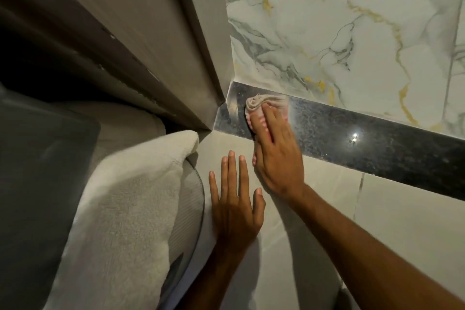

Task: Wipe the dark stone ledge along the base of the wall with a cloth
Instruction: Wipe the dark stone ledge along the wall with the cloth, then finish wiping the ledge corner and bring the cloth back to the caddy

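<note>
A dark speckled stone ledge (352, 143) runs along the foot of the white marble wall, from the corner at the left down to the right edge. My right hand (276, 156) presses a crumpled pale pink cloth (261, 106) flat on the ledge near its left end, close to the corner. Most of the cloth is hidden under my fingers. My left hand (235, 199) lies flat with fingers spread on the beige floor tile just below the ledge, holding nothing.
A grey door frame (201, 40) meets the ledge at the corner. A white fluffy towel (125, 204) lies over a ribbed grey rounded object (187, 209) at the left. The marble wall (339, 27) rises behind the ledge. Beige floor tiles (402, 221) spread to the right.
</note>
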